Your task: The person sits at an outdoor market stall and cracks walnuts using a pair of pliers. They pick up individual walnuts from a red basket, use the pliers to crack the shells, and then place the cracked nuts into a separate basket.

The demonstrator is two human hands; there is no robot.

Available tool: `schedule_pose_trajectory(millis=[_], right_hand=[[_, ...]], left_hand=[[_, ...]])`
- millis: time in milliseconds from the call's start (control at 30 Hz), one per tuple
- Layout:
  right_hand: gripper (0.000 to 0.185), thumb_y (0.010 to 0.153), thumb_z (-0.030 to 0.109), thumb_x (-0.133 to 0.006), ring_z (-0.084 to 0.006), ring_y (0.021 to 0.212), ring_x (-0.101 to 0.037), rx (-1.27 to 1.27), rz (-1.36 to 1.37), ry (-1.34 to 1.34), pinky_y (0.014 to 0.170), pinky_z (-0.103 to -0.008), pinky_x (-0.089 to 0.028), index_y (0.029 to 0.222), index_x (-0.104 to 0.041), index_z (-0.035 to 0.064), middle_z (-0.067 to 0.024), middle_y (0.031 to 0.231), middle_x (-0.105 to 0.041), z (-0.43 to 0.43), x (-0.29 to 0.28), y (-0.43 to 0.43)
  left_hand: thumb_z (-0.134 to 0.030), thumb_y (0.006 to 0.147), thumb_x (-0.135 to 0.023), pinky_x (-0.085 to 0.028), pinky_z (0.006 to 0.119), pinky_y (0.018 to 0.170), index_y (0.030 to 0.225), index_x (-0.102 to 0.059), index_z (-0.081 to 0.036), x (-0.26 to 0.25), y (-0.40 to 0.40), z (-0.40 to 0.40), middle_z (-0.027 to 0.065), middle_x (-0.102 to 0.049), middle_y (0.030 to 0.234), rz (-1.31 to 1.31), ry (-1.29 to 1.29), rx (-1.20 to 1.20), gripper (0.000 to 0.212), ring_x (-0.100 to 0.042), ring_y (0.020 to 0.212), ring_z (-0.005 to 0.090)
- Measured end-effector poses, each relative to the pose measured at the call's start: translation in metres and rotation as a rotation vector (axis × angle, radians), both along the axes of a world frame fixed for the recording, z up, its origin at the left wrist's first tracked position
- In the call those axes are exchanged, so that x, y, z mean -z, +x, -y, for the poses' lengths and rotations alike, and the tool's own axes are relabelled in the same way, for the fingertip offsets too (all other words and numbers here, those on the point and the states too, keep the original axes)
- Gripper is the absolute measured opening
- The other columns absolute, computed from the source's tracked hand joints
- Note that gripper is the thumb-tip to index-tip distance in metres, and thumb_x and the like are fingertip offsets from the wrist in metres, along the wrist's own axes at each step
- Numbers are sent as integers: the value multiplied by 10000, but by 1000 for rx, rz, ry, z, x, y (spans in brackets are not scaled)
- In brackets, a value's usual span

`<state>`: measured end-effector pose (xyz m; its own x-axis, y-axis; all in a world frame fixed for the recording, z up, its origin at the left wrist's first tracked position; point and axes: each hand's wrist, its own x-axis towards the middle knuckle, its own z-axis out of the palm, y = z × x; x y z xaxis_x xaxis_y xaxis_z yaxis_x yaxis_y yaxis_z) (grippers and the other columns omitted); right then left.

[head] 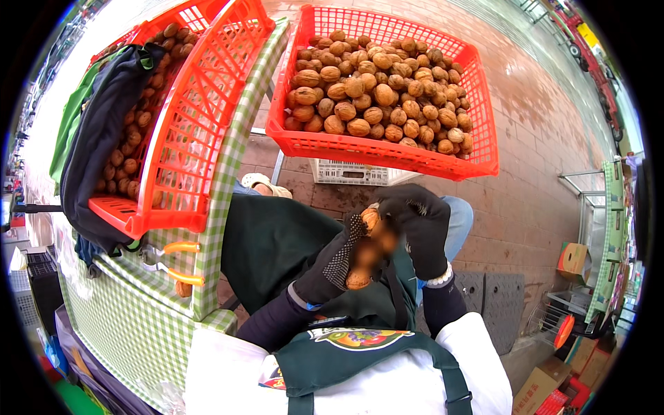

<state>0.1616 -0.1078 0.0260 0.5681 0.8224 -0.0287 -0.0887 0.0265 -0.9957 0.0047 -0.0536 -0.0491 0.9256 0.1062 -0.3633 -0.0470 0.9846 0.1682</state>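
Note:
My left hand (pixel 337 259), in a dark dotted glove, holds several walnuts (pixel 358 279) above my dark green apron (pixel 280 228). My right hand (pixel 423 223), in a dark glove, has bent fingers at the upper walnut (pixel 370 218) beside my left hand. A blurred patch hides part of the walnuts between the hands, and whether my right fingers grip one is unclear. Beyond my hands stands a red plastic crate (pixel 384 148) full of walnuts (pixel 384 93). A pliers-like tool with orange handles (pixel 181 247) lies on the checked tablecloth to the left, near a single walnut (pixel 182 289).
Another red crate (pixel 176 155) of walnuts stands on the table (pixel 129 321) at left, with a dark garment (pixel 98 129) over its side. A white plastic crate (pixel 353 174) is beneath the far crate. Cardboard boxes (pixel 573 259) and a wire basket (pixel 542 316) are at right.

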Motion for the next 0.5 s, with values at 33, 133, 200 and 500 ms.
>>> schedule_pose_trajectory(millis=[33,133,200,500], right_hand=[[271,745,26,-753,-173,880,-669,65,-113,-37,792,-302,-529,1012,-709,16,-76,838,-704,0,1,0],[338,730,77,-779,-198,909,-659,75,83,-98,803,-326,-526,1058,-699,54,-73,930,-695,6,1,5],[391,710,113,-800,-212,935,-649,-70,419,-10,809,-340,-525,1084,-693,84,-71,998,-682,6,-8,6],[322,715,68,-780,-204,925,-657,-240,567,99,788,-324,-536,1029,-712,92,-76,1008,-678,4,-6,7]], left_hand=[[-606,928,-470,-550,362,705,1317,-454,-49,-2,1,0,167,-597,1115,45,-109,-16,679,-634,903,254],[-568,943,-475,-551,362,704,1330,-441,-47,-10,5,-2,163,-590,1130,127,-261,-65,650,-637,909,256],[-536,962,-460,-551,363,707,1329,-442,-44,-21,6,0,161,-589,1130,19,-57,-102,614,-637,913,257],[-379,1006,-391,-538,349,753,1334,-430,-51,-14,-7,10,143,-580,1134,-113,310,-85,466,-620,940,229]])
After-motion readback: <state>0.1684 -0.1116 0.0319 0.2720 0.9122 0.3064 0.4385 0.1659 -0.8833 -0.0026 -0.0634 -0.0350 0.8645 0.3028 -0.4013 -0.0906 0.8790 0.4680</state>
